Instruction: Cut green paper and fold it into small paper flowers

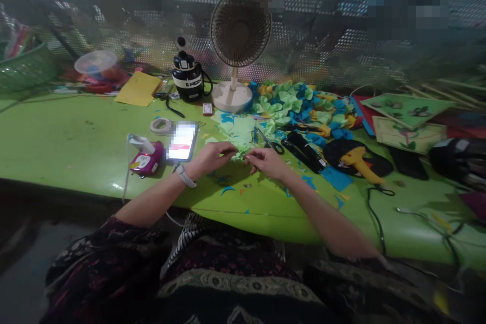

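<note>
Above the counter [76,131], the left hand [220,156] closed its fingertips on the green paper [240,153], between both hands; whether the right hand [266,161] gripped too, I could not tell. Light pinching probably suited such thin paper.

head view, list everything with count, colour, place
table: 1, green, spanning view
basket: 1, green, left edge
tub: 1, clear, back left
sheet: 1, yellow, back left
fan: 1, pale, back centre
bottle: 1, black, beside fan
box: 1, red-white, before fan
paper pieces: many, green-blue-yellow, beside fan
phone: 1, white, centre left
tape roll: 1, white, beside phone
power block: 1, purple, beside phone
stapler: 1, black, centre right
scissors: 1, black, beside stapler
glue gun: 1, yellow, beside stapler
patterned cards: 2, green, cream, right
watch: 1, white, left wrist
left hand: 1, centre
right hand: 1, centre
</note>
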The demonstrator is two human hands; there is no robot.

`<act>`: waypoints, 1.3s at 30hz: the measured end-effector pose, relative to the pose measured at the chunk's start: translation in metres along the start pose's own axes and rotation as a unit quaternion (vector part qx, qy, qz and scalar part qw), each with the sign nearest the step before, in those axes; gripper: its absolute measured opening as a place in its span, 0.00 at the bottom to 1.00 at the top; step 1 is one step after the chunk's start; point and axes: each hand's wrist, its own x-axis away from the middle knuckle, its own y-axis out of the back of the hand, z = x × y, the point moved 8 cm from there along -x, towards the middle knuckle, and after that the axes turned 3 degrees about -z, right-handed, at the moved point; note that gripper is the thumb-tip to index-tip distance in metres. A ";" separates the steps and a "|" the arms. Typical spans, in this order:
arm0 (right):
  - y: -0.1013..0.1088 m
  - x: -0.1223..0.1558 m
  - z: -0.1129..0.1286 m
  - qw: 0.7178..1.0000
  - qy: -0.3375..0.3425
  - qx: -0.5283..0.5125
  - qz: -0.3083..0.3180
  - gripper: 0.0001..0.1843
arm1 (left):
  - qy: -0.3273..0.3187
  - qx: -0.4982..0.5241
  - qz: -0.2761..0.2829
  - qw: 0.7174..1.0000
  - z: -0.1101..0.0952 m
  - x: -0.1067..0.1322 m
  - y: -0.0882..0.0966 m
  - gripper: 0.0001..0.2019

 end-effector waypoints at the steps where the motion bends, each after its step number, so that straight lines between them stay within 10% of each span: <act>1: 0.000 0.000 0.001 1.000 -0.001 -0.006 -0.002 0.12 | 0.005 0.020 0.000 1.000 0.002 0.001 -0.001 0.09; 10: 0.006 0.002 0.009 0.999 0.029 -0.035 -0.029 0.13 | 0.076 0.189 0.005 0.979 0.013 0.002 -0.008 0.22; 31: 0.005 0.007 0.014 0.997 0.057 -0.027 -0.045 0.16 | 0.078 0.073 -0.036 0.994 0.015 -0.001 0.005 0.11; 39: 0.020 0.007 0.013 0.988 0.054 -0.050 -0.139 0.19 | 0.216 0.090 -0.106 0.966 0.037 0.005 0.018 0.18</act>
